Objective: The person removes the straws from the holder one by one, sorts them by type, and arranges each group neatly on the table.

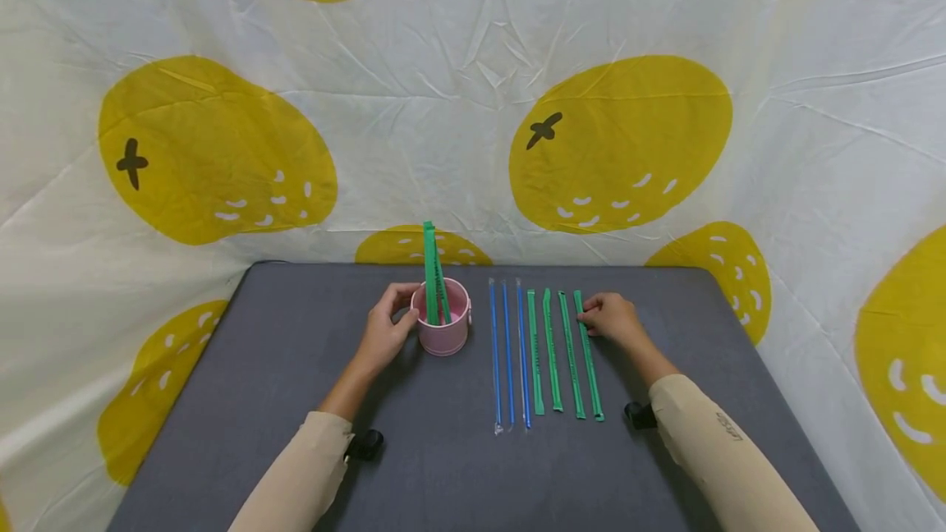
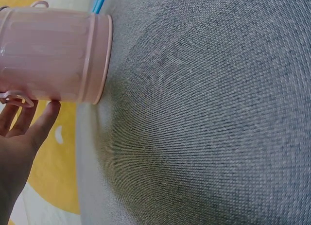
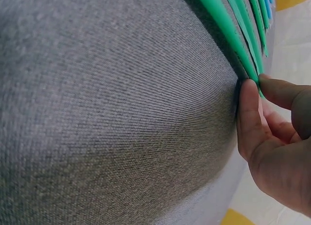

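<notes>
The grip of the right hand (image 1: 612, 317) pinches the rightmost green straw (image 1: 590, 368) on the bench (image 1: 443, 474).
Dark print on its wrapper is too small to read; three more green straws (image 1: 551, 351), then three blue straws (image 1: 508, 351), lie leftward. The left hand (image 1: 384, 325) holds a pink pail (image 1: 443, 341), fingers curved round its side, with upright green straws (image 1: 431, 269) inside. Lettering on the right sleeve (image 1: 709, 450) is illegible.
</notes>
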`<state>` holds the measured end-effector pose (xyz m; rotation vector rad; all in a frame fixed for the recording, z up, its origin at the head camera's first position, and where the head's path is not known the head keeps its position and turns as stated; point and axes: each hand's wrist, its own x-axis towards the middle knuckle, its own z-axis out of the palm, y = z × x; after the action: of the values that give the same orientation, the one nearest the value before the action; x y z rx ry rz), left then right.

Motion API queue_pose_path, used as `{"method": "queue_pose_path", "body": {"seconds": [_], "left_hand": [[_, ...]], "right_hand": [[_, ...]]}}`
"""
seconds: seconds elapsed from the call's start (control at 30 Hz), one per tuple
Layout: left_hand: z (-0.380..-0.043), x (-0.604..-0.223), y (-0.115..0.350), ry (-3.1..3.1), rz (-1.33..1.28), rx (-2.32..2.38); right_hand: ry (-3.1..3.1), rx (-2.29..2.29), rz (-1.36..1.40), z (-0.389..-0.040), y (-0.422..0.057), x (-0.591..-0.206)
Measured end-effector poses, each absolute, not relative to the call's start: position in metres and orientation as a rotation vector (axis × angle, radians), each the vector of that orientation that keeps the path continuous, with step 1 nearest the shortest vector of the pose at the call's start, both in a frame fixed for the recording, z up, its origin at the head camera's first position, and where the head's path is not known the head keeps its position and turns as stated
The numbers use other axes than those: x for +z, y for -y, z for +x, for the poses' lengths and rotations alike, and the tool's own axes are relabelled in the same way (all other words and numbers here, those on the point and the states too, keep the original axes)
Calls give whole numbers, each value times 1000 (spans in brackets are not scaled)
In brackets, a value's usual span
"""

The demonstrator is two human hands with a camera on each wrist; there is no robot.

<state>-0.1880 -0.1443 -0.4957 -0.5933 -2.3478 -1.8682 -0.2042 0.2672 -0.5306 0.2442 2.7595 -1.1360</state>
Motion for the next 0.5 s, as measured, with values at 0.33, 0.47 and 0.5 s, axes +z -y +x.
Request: {"method": "queue_pose_path", "body": {"seconds": [0.33,0.47,0.5], "left_hand": [[-187,-495,145,2350,-613,-1849],[-187,-494,145,2353,-608,-1863],[-187,-494,145,2352,-607,-1864]], "right_hand": [[-2804,-1061,254,-204,-263,-529],[-2808,-1072,248,-203,-263,-528],[-2805,-1075,247,-203,-263,-528]]}}
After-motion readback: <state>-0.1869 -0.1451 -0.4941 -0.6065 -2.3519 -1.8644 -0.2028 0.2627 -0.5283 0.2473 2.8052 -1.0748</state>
